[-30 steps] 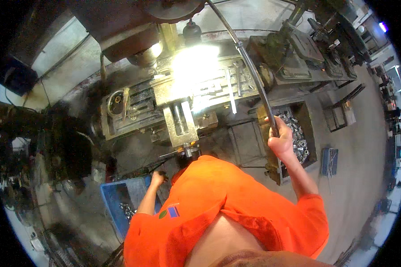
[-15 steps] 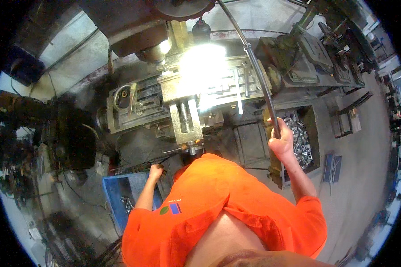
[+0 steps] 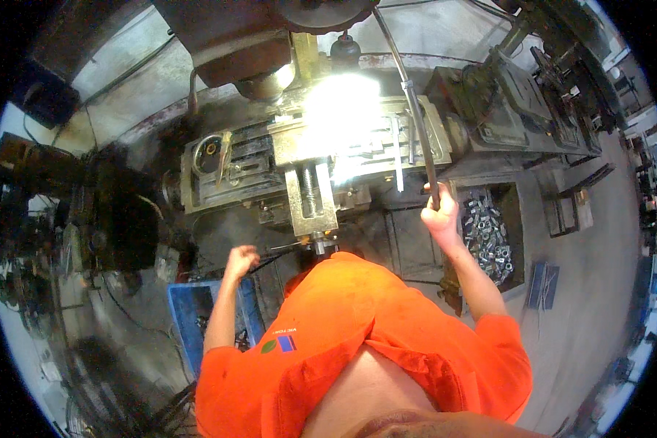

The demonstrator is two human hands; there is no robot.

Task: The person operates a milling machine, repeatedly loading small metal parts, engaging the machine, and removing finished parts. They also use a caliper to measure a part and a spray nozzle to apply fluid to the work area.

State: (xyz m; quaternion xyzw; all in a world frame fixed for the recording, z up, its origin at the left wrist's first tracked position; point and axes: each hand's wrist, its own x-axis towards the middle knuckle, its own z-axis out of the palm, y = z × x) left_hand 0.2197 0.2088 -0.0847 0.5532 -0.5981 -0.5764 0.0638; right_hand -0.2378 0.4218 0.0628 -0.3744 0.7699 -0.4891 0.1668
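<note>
The long dark lever (image 3: 416, 124) slants down from the top of the machine (image 3: 306, 168) to the right hand (image 3: 441, 213), which is closed around its lower end with the arm stretched up and forward, elbow slightly bent. The left hand (image 3: 239, 260) is curled into a loose fist beside a thin handle (image 3: 285, 252) that sticks out low on the machine's front; whether it actually grips the handle cannot be told. The left forearm rises almost straight from the orange shirt (image 3: 358, 328). A bright glare covers the middle of the machine's slotted bed (image 3: 387, 142). Just right of the right wrist stands a dark bin (image 3: 515, 219) holding small metal parts (image 3: 485, 237). Below the left arm sits a blue crate (image 3: 186, 321) on the floor. Bare grey floor (image 3: 598, 292) opens out to the right, past the bin, while the left side is crowded with dark machinery (image 3: 87, 212)
</note>
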